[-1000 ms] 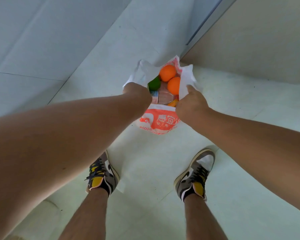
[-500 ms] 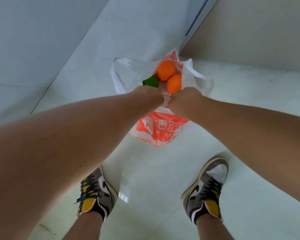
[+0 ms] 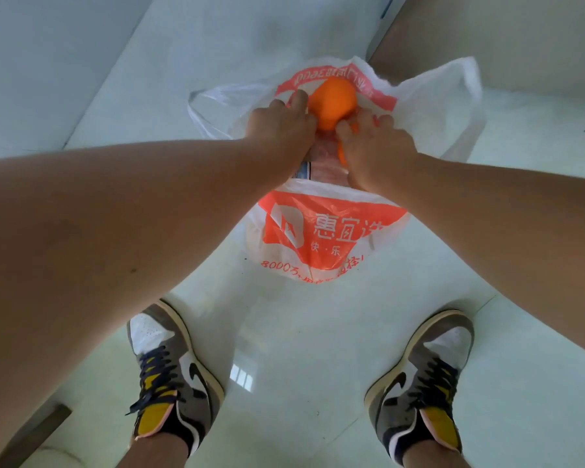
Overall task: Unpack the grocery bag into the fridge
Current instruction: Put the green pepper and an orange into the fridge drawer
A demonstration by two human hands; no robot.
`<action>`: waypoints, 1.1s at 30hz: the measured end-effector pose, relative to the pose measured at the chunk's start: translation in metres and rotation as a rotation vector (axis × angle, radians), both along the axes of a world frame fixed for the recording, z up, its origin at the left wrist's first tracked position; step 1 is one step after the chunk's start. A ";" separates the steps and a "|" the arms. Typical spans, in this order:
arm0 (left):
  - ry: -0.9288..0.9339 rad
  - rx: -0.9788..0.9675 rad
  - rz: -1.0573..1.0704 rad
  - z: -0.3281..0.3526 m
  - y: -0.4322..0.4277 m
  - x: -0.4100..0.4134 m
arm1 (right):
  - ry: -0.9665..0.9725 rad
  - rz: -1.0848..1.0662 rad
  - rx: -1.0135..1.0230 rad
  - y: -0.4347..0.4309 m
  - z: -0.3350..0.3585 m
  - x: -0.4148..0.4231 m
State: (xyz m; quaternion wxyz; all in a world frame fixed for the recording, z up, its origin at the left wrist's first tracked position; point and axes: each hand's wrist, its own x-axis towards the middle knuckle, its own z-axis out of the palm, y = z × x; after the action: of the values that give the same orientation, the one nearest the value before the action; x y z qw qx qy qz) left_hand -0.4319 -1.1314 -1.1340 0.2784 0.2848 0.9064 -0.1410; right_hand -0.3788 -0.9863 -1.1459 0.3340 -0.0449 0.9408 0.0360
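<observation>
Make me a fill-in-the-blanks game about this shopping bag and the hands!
1. The grocery bag stands on the ____.
2. The round fruit on top of the things in the bag is coloured ____.
3. Reaching into the bag are ____ hands: the left hand and the right hand.

Missing words: floor; orange; two.

The pale glossy tiled floor (image 3: 284,332) carries a white-and-orange plastic grocery bag (image 3: 331,238), its mouth open. On the near side of the bag and apart from it, the left sneaker (image 3: 173,376) and the right sneaker (image 3: 423,380) (both grey, white and yellow) stand flat.
</observation>
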 end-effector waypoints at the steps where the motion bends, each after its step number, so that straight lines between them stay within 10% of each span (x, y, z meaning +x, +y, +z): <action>1: -0.009 -0.024 0.000 0.000 0.000 -0.001 | -0.028 -0.017 -0.013 0.000 0.000 0.003; 14: -0.043 0.137 0.010 0.085 -0.008 0.022 | 0.078 -0.091 -0.192 0.002 0.084 0.020; 33: -0.267 0.478 0.440 0.437 -0.028 0.041 | 0.142 -0.316 -0.415 0.052 0.442 0.067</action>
State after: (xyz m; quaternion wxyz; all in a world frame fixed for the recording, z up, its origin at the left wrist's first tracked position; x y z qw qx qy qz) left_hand -0.3912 -1.1594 -0.6975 0.3436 0.1558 0.9090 0.1771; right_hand -0.3123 -0.9346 -0.7038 0.2521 0.0378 0.9445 -0.2073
